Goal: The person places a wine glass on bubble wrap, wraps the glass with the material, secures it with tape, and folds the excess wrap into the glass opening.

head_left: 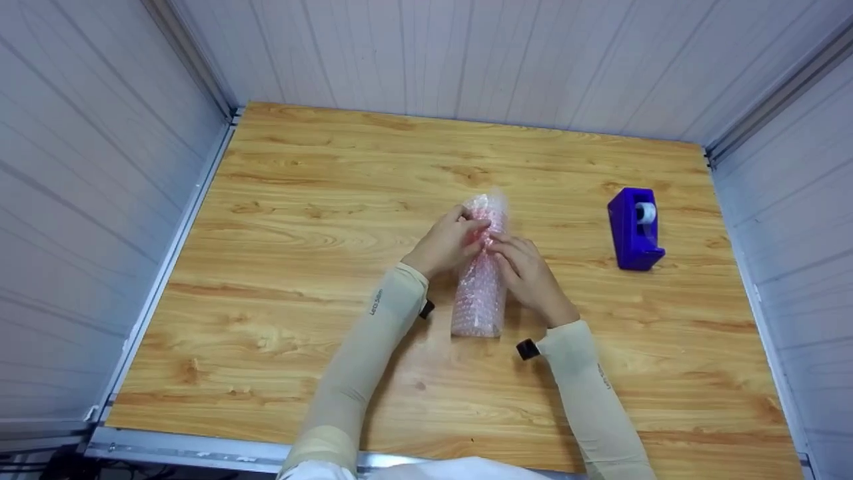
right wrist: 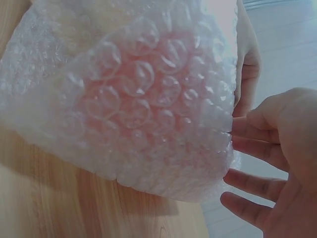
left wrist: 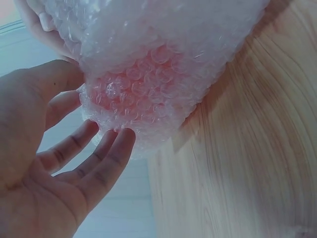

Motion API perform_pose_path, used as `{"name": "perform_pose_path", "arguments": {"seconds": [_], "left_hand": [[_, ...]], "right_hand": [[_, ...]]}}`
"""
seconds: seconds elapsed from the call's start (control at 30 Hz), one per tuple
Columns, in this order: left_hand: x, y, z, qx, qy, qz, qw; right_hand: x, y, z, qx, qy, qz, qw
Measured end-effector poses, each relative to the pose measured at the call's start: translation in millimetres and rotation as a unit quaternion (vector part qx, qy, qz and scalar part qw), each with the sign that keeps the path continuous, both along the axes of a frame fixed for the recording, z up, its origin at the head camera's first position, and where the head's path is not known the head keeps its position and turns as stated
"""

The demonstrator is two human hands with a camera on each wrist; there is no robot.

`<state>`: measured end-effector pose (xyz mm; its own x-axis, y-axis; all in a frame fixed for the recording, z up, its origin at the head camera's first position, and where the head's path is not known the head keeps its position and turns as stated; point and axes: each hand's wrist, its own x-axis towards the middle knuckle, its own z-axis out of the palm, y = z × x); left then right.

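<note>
A bundle in clear bubble wrap (head_left: 478,303) lies lengthwise on the table, pink showing through its upper part. From its left side, my left hand (head_left: 445,244) reaches over the bundle, fingertips against the wrap near the middle. Lightly bent fingers of my right hand (head_left: 531,275) touch the wrap from the right, close to the left fingertips. In the left wrist view, the fingers are spread along the edge of the bubble wrap (left wrist: 148,79). The right wrist view shows a loose flap of bubble wrap (right wrist: 133,99) over the pink content, with fingertips at its edge.
A blue tape dispenser (head_left: 632,233) with a roll of clear tape stands to the right on the wooden table (head_left: 300,220). Pale panel walls (head_left: 426,60) enclose the table at the back and both sides. A metal rail (head_left: 193,455) runs along the front edge.
</note>
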<state>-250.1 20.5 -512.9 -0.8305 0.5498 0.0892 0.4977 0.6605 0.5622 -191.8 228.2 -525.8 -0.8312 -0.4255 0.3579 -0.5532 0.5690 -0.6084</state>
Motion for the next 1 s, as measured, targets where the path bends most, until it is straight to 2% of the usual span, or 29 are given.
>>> {"name": "perform_pose_path", "arguments": {"seconds": [0.2, 0.47, 0.57, 0.83, 1.0], "left_hand": [[0.8, 0.6, -0.9, 0.013, -0.01, 0.008, 0.9998], [1.5, 1.8, -1.0, 0.023, -0.031, 0.017, 0.9991], [1.5, 2.2, -1.8, 0.025, -0.034, 0.02, 0.9989], [1.5, 2.6, -2.8, 0.02, -0.036, 0.026, 0.9988], [0.7, 3.1, -2.6, 0.013, -0.019, 0.021, 0.9995]], "right_hand": [[1.0, 19, 5.6, -0.012, -0.014, -0.028, 0.9995], [2.4, 66, 21.8, -0.015, -0.055, -0.119, 0.9912], [1.6, 83, 25.0, -0.006, -0.045, -0.145, 0.9884], [-3.5, 127, 30.5, 0.015, -0.004, -0.178, 0.9839], [-3.6, 154, 33.7, 0.026, -0.004, -0.225, 0.974]]}}
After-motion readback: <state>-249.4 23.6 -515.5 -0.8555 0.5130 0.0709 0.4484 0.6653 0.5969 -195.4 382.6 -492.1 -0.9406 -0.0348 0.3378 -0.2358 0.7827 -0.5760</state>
